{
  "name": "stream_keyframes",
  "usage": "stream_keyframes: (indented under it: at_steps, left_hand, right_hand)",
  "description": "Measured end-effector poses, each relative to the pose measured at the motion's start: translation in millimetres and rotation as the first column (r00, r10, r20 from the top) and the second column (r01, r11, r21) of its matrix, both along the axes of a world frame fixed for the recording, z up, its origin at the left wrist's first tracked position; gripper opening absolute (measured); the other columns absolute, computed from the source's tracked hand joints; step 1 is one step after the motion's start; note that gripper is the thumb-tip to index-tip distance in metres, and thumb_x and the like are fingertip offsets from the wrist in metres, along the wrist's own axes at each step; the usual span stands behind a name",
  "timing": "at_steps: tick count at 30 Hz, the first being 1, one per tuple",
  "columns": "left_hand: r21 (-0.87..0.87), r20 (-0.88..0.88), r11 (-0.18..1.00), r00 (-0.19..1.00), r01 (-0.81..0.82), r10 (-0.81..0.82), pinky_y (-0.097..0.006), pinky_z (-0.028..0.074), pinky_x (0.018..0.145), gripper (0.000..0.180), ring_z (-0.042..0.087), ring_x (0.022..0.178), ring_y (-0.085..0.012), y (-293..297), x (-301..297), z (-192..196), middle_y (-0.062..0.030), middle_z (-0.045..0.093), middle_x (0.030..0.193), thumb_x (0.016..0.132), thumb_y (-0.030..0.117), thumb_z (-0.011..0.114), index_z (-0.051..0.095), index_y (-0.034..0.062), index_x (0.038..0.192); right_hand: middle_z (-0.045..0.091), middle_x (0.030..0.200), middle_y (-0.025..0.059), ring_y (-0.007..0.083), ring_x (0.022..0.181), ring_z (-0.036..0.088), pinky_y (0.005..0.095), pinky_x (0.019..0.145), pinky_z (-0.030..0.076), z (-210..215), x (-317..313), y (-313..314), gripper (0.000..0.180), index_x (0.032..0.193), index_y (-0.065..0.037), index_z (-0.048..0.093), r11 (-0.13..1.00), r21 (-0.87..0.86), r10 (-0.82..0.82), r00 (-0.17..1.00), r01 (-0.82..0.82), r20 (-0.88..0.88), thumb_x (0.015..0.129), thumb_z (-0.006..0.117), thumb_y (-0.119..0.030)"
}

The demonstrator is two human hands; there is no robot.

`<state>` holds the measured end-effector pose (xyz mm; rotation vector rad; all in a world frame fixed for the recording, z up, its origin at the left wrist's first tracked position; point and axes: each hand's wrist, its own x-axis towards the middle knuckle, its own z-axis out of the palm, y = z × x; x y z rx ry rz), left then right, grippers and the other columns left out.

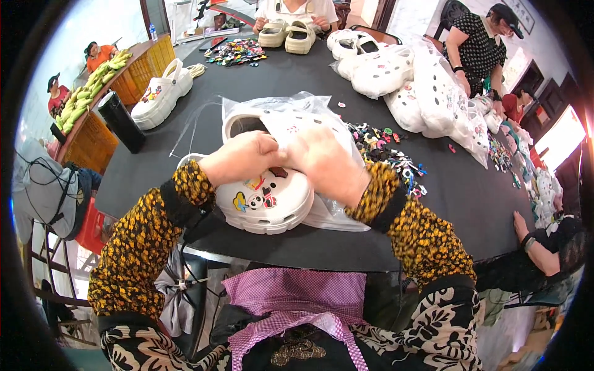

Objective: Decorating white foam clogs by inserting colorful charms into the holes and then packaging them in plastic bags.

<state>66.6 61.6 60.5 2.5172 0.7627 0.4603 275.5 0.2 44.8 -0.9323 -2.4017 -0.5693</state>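
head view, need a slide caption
Left hand and right hand close together over a charm-decorated white clog on a dark table, loose charms and bagged clogs to the right.

Fingers (265, 142) — at charm-dotted white clog (286, 203)

Small footwear workshop, viewed from within the room. Before me, people (475, 48) gather round a large dark bench (464, 210) bearing white clogs (288, 201), many in clear bags (383, 74), beside heaps of small colourful charms (396, 151). Ears of corn (93, 83) on a second, wooden bench (151, 67) lend a makeshift, household air.
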Motion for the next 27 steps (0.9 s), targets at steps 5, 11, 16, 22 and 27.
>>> stream_keyframes:
  at_steps: [5, 11, 16, 22, 27]
  left_hand:
    - [-0.154, 0.012, 0.987, 0.999, -0.041, 0.043, -0.034, 0.05, 0.068, 0.032, 0.063, 0.071, -0.0166, 2, -1, -4, -0.0116, 0.066, 0.076, 0.095, 0.031, 0.059, 0.067, 0.0001, 0.09]
    - [-0.203, 0.018, 0.974, 0.994, -0.099, 0.105, -0.036, 0.049, 0.068, 0.032, 0.063, 0.07, -0.0223, -6, 1, 2, -0.0144, 0.066, 0.076, 0.093, 0.029, 0.06, 0.065, -0.0018, 0.087]
    - [-0.124, -0.012, 0.982, 0.99, -0.142, 0.141, -0.038, 0.049, 0.069, 0.029, 0.064, 0.071, -0.0298, -12, 2, 10, -0.0192, 0.065, 0.076, 0.089, 0.025, 0.062, 0.064, -0.0034, 0.086]
    - [-0.014, -0.007, 0.984, 0.984, -0.179, 0.179, -0.034, 0.045, 0.062, 0.023, 0.053, 0.064, -0.0127, -11, 4, 11, -0.012, 0.057, 0.066, 0.089, 0.018, 0.062, 0.058, -0.0046, 0.084]
    - [-0.073, -0.03, 0.984, 0.987, -0.162, 0.16, -0.035, 0.043, 0.059, 0.024, 0.05, 0.06, -0.017, -6, 8, 18, -0.0121, 0.053, 0.063, 0.09, 0.017, 0.061, 0.058, -0.0036, 0.078]
  right_hand:
    - [0.056, 0.096, 0.0146, 0.0334, 0.099, 0.054, 0.0433, 0.09, 0.043, 29, -4, -32, 0.02, 0.099, -0.002, 0.056, 0.991, -0.1, 0.072, 0.986, -0.088, -0.154, 0.08, 0.061, -0.006]
    - [0.057, 0.094, 0.0144, 0.0247, 0.084, 0.058, 0.0328, 0.074, 0.047, 44, 37, -23, 0.019, 0.097, 0.001, 0.06, 0.943, -0.323, -0.087, 0.883, -0.075, -0.461, 0.079, 0.059, 0.005]
    - [0.061, 0.088, 0.0094, 0.0151, 0.08, 0.058, 0.0285, 0.073, 0.047, 33, 58, -25, 0.014, 0.095, 0.002, 0.062, 0.906, -0.422, -0.213, 0.833, -0.028, -0.511, 0.081, 0.061, 0.003]
    - [0.065, 0.085, 0.0017, 0.0069, 0.078, 0.056, 0.0232, 0.071, 0.046, 26, 82, -27, 0.015, 0.097, 0.003, 0.065, 0.647, -0.654, -0.437, 0.512, -0.392, -0.739, 0.084, 0.062, -0.001]
    - [0.065, 0.089, 0.0014, 0.0049, 0.078, 0.054, 0.0207, 0.07, 0.044, 35, 84, -37, 0.017, 0.101, 0.003, 0.066, 0.604, -0.671, -0.481, 0.474, -0.43, -0.738, 0.085, 0.061, -0.001]
